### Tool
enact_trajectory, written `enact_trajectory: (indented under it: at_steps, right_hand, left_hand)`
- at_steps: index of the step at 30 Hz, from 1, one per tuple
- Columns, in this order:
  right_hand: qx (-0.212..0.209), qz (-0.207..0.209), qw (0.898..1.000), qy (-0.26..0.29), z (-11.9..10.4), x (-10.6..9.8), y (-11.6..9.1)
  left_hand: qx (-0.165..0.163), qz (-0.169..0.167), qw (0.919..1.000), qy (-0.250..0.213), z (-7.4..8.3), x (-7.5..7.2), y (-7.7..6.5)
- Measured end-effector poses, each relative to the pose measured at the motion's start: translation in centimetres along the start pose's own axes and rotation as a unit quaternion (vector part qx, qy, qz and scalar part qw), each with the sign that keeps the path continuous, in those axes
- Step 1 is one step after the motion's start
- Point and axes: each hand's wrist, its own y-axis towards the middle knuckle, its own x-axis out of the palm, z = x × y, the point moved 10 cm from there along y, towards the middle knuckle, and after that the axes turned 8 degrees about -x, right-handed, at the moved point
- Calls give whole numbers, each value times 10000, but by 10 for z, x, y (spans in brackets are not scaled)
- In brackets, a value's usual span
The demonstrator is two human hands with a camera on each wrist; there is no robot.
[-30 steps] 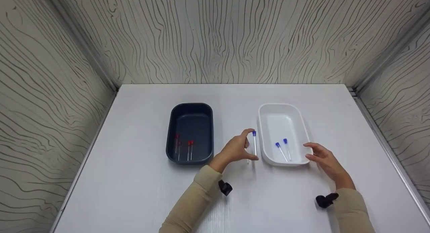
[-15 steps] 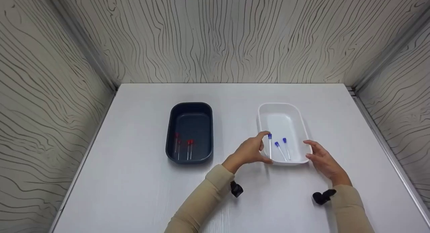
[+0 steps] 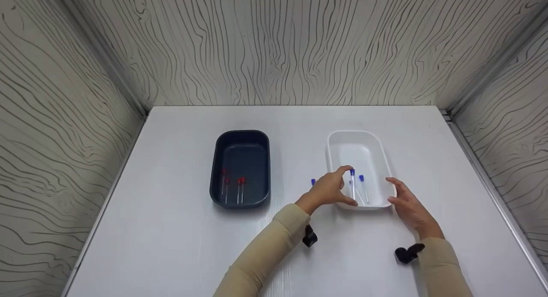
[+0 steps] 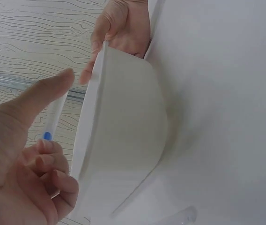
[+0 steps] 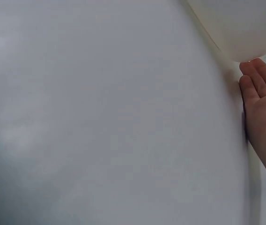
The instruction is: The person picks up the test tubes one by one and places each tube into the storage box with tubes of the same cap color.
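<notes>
My left hand (image 3: 327,189) holds a clear tube with a blue cap (image 3: 353,183) by its two ends, thumb at the bottom and index finger at the cap. In the head view the tube overlaps the left front part of the white tray (image 3: 355,153). Two more blue-capped tubes (image 3: 364,191) lie inside, one partly hidden behind the held tube. My right hand (image 3: 409,207) grips the tray's right rim with thumb and index finger over the edge; in the right wrist view its other fingers (image 5: 254,84) lie under the tray's corner.
To the left stands a dark blue tray (image 3: 242,158) with several red-capped tubes (image 3: 242,192) at its near end. One blue cap (image 3: 313,181) shows on the white table (image 3: 171,228) behind my left hand. Patterned wall panels (image 3: 274,49) enclose the table.
My left hand has moved right with its tube, from the gap between the trays to over the white tray. A blue cap on the table has come into view. My right hand stays at the rim.
</notes>
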Motion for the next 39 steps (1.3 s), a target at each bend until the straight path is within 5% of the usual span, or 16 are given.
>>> enact_trajectory:
  at_steps: [17,31,39]
  right_hand:
    - [-85,-45,9999,-37,0,-1,0]
    - [7,-23,10000,5,-1,1,-2]
    - [-122,-68,9999,82,-1,2,-1]
  left_hand:
    - [195,323,9971,663,26,17,18]
    - [-218,412,9951,875,20,29,29]
    - [-393,646,9808,1797,17,33,37]
